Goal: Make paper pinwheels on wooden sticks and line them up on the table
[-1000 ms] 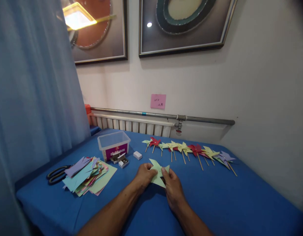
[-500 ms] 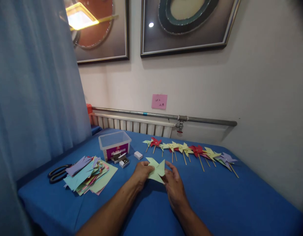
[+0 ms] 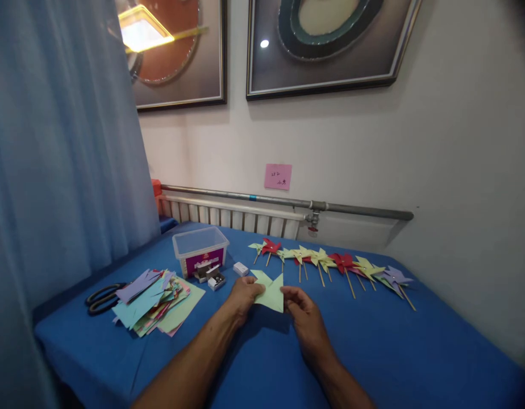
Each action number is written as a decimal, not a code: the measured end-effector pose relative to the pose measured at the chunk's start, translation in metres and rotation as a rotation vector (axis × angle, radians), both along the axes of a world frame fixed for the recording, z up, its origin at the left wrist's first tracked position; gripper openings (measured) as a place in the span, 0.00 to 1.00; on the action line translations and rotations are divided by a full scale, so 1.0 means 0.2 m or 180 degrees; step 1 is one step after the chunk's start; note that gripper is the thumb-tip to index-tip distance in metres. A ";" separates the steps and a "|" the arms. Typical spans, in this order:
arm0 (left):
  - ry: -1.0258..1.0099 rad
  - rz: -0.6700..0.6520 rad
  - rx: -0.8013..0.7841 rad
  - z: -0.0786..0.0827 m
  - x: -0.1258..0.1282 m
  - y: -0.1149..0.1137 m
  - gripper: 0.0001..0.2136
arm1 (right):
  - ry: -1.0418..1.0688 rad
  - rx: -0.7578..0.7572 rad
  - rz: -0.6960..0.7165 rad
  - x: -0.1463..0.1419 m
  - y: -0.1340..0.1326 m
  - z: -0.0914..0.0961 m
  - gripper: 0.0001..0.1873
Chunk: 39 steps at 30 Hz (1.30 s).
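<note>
My left hand (image 3: 243,297) pinches a light green cut paper piece (image 3: 271,292) at its left side and holds it just above the blue table (image 3: 373,352). My right hand (image 3: 305,313) rests right of the paper, fingers curled near its lower right corner, seemingly not gripping it. Behind the paper lies a row of finished paper pinwheels (image 3: 330,262) on wooden sticks, red, yellow-green and purple.
A stack of coloured cut paper (image 3: 154,301) lies at the left with black scissors (image 3: 101,297) beside it. A clear plastic box (image 3: 200,251), small pin boxes (image 3: 211,277) and a white box (image 3: 241,268) sit behind. A curtain hangs left; a radiator (image 3: 228,215) lines the wall.
The green paper has been turned and folded flatter in my left hand. My right hand has let go of its edge and drawn slightly right.
</note>
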<state>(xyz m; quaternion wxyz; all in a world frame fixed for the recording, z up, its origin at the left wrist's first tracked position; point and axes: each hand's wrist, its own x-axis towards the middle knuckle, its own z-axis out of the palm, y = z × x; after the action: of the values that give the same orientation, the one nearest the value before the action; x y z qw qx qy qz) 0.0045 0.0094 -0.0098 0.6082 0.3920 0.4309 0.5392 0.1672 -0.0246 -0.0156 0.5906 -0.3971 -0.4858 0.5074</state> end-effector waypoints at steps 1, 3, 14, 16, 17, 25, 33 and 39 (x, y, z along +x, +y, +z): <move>-0.0016 -0.0023 -0.0006 0.00 0.00 0.00 0.08 | -0.0094 0.0020 0.0054 0.01 0.00 0.01 0.16; -0.0008 -0.0020 -0.0032 0.00 0.00 0.00 0.08 | -0.0280 0.0074 0.0120 0.03 0.00 0.03 0.16; 0.1058 0.0027 0.0347 0.03 0.04 -0.03 0.06 | -0.0829 0.0163 -0.0076 0.02 -0.01 0.02 0.21; 0.1006 -0.0024 0.0320 0.03 0.05 -0.05 0.05 | -0.0871 0.0181 -0.0217 0.01 0.00 0.01 0.20; 0.0975 -0.0054 0.0312 0.04 0.06 -0.05 0.05 | -0.0899 0.0206 -0.0288 0.00 -0.01 0.01 0.20; 0.0885 -0.0066 0.0142 0.05 0.07 -0.07 0.05 | -0.1335 0.0228 -0.0493 -0.01 -0.04 0.04 0.15; 0.0896 -0.0102 0.0134 0.01 0.08 -0.05 0.06 | -0.1957 0.0367 -0.0857 -0.02 -0.05 0.05 0.13; 0.0914 -0.0111 0.0115 -0.01 0.09 -0.05 0.05 | -0.2071 0.0284 -0.0885 -0.03 -0.05 0.05 0.12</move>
<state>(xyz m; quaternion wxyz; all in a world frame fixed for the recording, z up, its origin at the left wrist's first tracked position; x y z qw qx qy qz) 0.0223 -0.0004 -0.0109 0.5425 0.4833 0.4969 0.4746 0.1618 -0.0350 -0.0048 0.4852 -0.5740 -0.6115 0.2473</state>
